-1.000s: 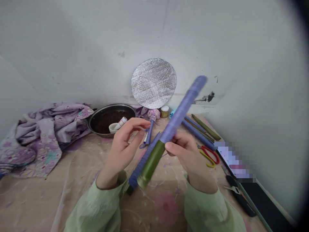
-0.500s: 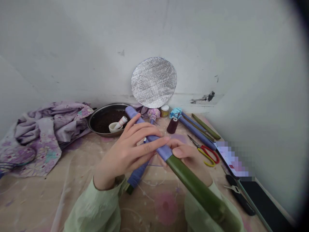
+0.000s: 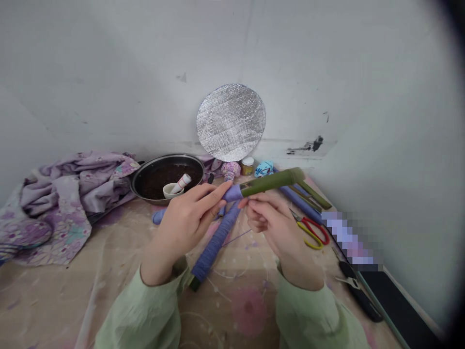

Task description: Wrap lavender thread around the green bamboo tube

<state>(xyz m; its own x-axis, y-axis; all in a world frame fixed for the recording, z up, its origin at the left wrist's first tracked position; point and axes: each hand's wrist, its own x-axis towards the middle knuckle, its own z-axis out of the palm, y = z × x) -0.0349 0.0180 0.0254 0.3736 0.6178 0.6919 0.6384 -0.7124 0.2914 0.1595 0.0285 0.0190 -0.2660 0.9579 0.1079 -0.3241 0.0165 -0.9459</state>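
Observation:
A green bamboo stick (image 3: 272,182), its left part wound with purple thread, is held across the front of me, green end up to the right. My left hand (image 3: 185,220) wraps round the wound part, whose far tip shows beyond the hand. Below the edge of the winding, my right hand (image 3: 271,218) is closed in a pinch. A strand of purple thread (image 3: 238,237) runs up to its fingers. Beneath the hands lies another thread-wound stick (image 3: 216,247) on the table, with a round silver foil disc (image 3: 231,122) beyond it.
At the left are crumpled floral cloth (image 3: 72,203) and a dark pan (image 3: 136,186) with a small white cup (image 3: 169,190) in it. On the right lie scissors (image 3: 314,232), more sticks (image 3: 314,194), a black-handled tool (image 3: 363,300) and a phone (image 3: 345,237). A jar (image 3: 247,167) stands by the wall.
The bamboo stick has swung round: its green end moved from the near right up to the far right. My right hand has shifted below the winding's edge, and the dark thread cone is now hidden.

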